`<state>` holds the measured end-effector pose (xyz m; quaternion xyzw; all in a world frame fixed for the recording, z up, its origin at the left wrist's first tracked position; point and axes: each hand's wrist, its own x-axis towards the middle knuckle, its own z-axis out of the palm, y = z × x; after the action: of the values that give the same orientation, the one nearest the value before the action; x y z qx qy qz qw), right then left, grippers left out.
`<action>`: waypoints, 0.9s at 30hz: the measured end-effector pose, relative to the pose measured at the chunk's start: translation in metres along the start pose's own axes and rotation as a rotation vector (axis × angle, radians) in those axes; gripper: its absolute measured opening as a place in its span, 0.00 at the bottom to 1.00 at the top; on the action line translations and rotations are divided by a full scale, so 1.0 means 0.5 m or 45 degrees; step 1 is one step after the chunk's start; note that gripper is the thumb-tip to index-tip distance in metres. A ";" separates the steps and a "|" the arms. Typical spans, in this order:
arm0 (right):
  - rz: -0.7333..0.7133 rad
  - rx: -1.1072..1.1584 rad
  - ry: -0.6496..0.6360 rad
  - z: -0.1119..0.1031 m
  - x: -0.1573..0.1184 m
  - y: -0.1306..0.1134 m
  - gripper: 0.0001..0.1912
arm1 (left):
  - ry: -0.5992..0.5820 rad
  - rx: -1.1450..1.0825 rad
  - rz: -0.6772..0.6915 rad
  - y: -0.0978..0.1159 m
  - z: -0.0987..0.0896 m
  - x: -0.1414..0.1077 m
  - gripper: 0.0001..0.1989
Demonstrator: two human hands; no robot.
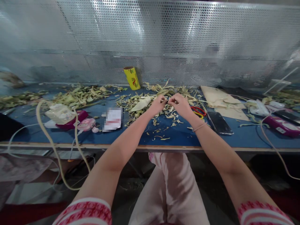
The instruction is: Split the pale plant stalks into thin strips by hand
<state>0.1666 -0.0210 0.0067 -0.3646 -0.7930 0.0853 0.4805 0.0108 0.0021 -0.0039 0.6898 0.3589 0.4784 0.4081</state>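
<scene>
My left hand [158,104] and my right hand [179,104] meet over a heap of dried plant pieces [130,104] on the blue tabletop. Fingers and thumb are pinched together on both, with the tips nearly touching. Between them is a small dark bit, too small to name. A broad pale leaf [141,104] lies on the heap just left of my left hand. Loose scraps [173,124] are scattered below the hands, toward the table's front edge. Beside my right wrist lie red and yellow loops [198,112].
A yellow tube [132,78] leans near the perforated metal wall. On the left are another plant heap [81,97], a purple device [82,118], a whitish card [112,119] and a pale looped cord [55,150]. A phone [219,122], cardboard [217,100] and another purple device [282,125] lie right.
</scene>
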 end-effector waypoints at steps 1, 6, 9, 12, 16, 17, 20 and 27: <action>0.026 -0.009 0.026 -0.001 0.001 0.001 0.03 | -0.020 0.135 0.064 -0.001 -0.001 0.000 0.10; 0.128 -0.060 0.148 -0.008 0.008 0.007 0.05 | -0.205 0.372 0.219 0.001 0.003 -0.004 0.08; 0.184 -0.062 0.171 -0.011 0.010 0.007 0.05 | -0.296 0.340 0.147 0.004 0.008 -0.008 0.07; 0.247 -0.067 0.161 -0.012 0.011 0.005 0.04 | -0.386 0.218 0.060 0.007 0.012 -0.013 0.06; 0.292 -0.011 0.155 -0.014 0.012 0.005 0.03 | -0.402 -0.212 -0.103 0.021 0.016 -0.020 0.07; 0.295 0.020 0.154 -0.015 0.012 0.007 0.03 | -0.373 -0.312 -0.148 0.025 0.017 -0.022 0.08; 0.321 0.110 0.134 -0.013 0.010 0.015 0.03 | -0.261 -0.527 -0.266 0.035 0.017 -0.022 0.11; 0.347 0.144 0.075 -0.008 0.009 0.020 0.03 | -0.202 -0.578 -0.323 0.025 0.010 -0.015 0.11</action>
<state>0.1735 -0.0120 0.0069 -0.4436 -0.7156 0.1836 0.5074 0.0144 -0.0108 0.0036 0.5654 0.2928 0.4362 0.6358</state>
